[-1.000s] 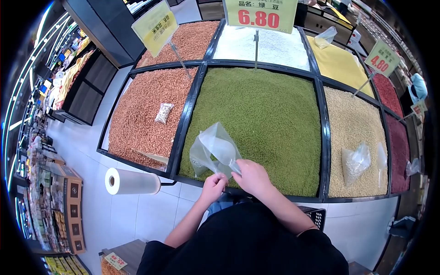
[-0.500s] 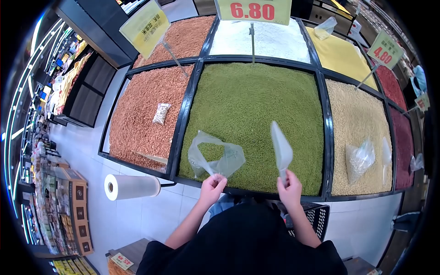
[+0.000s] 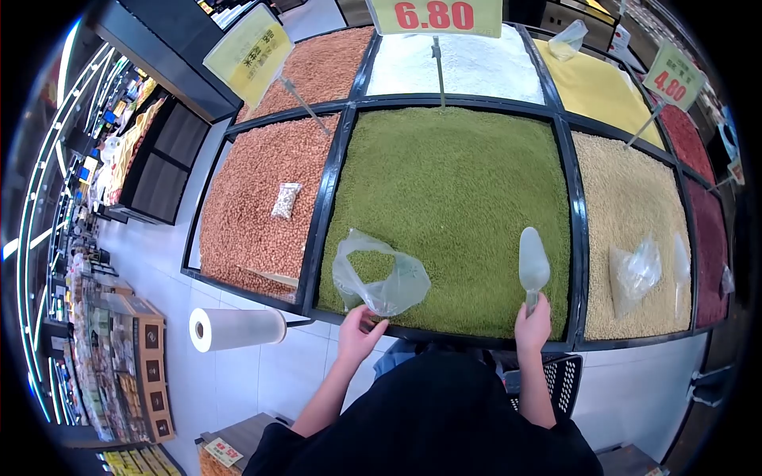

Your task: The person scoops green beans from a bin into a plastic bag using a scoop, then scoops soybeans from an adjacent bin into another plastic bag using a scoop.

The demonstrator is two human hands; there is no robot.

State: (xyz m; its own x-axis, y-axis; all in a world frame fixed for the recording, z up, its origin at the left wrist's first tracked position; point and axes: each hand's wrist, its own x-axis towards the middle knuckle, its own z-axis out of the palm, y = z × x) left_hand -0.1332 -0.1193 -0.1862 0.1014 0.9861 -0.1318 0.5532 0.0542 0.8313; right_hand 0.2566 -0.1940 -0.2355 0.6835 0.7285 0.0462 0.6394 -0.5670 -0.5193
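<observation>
A clear plastic bag (image 3: 406, 285) lies crumpled with its mouth spread on the green beans (image 3: 452, 182), which look like mung beans. My left hand (image 3: 361, 337) is at the bag's near edge, thumb and fingers apart; whether a fingertip still touches the plastic is hard to see. In my right hand (image 3: 533, 324) is the handle of a translucent scoop (image 3: 534, 262), fingers closed around it. Its blade points away from me over the right part of the beans, and no beans show in it.
Black dividers separate peanuts (image 3: 250, 210) on the left from pale beans (image 3: 627, 190) on the right, where another bag (image 3: 635, 274) lies. A plastic bag roll (image 3: 246, 327) sticks out at the front left. Price signs (image 3: 436, 16) stand on posts. Below is a black basket (image 3: 565, 381).
My right hand has carried the scoop to the right, its blade turning broad side up. My left hand's pinch on the bag has loosened, and the fingers have spread at its edge.
</observation>
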